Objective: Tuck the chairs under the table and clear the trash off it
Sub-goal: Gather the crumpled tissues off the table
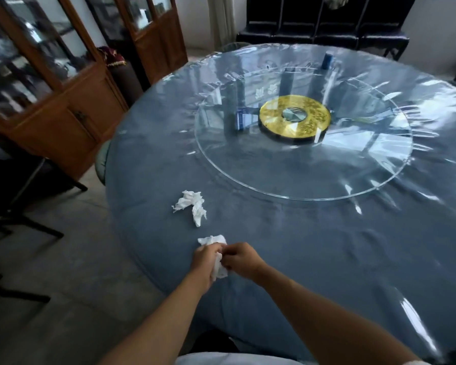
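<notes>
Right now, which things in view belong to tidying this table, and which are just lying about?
Part of the job:
- crumpled tissue in both hands, left hand, right hand
- loose tissue on the round table
- black chair pulled out at left

Just there:
- glass turntable with gold disc
- blue can
- wooden cabinet
- chairs along the far wall

A single wide-angle view looks from head height, forward and steeply down, over the near edge of the round surface (300,259). Both forearms enter from the bottom edge, close to the lens. The far rim, a row of dark chairs (321,22) and a wooden cabinet (63,101) at left bend with the lens distortion. No second view shares the scene.
</notes>
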A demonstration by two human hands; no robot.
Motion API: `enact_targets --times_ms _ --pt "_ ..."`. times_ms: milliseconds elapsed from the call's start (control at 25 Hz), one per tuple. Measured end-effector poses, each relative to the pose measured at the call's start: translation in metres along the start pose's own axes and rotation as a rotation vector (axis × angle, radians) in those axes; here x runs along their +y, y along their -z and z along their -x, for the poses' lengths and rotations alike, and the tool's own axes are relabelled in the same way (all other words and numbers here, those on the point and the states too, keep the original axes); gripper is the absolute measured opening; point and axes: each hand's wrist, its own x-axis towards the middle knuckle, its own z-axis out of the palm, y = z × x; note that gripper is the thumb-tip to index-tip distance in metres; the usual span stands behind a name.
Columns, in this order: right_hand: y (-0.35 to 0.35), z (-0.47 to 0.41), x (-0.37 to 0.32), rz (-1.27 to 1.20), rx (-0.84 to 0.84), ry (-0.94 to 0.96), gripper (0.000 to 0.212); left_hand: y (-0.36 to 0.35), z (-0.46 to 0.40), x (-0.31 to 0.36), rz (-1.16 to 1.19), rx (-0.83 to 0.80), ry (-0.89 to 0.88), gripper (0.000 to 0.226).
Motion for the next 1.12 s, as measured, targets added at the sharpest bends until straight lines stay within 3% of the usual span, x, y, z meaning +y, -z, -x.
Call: enact_targets --times_ms 120,320,440,520,680,800,960,1040,1120 --pt "-0.019 -0.005 -0.006 -0.259 0.067 -0.12 0.018 0.028 -0.007 0.002 0.033 0.057 -0.03 0.005" --pt "-0.034 -0.037 -0.001 0.35 0.294 -0.112 0.034 0.081 -0.044 0.014 0.082 0.051 0.041 0.006" --pt "-0.052 -0.058 -0.006 0.448 0.278 -0.174 0.051 0.106 -0.075 0.03 0.103 -0.004 0.108 0.006" --pt "-0.067 -0.07 -0.009 0.474 0.288 -0.241 0.049 0.122 -0.093 0.043 0.098 -0.06 0.148 0.008" --pt "-0.083 -0.084 -0.01 0.458 0.407 -0.38 0.023 0.14 -0.121 0.064 0.053 -0.138 0.185 0.011" --pt "-0.088 -0.09 -0.019 0.454 0.396 -0.456 0.016 0.142 -0.135 0.077 0.011 -0.17 0.182 0.011" --pt "-0.098 -0.104 -0.055 0.138 0.492 -0.406 0.008 0.131 -0.143 0.089 -0.045 -0.203 0.161 0.016" --pt "-0.104 -0.114 -0.078 0.031 0.493 -0.346 0.014 0.124 -0.143 0.093 -0.081 -0.211 0.163 0.017" --pt "-0.108 -0.123 -0.093 0.014 0.468 -0.286 0.029 0.116 -0.137 0.1 -0.074 -0.296 0.189 0.035"
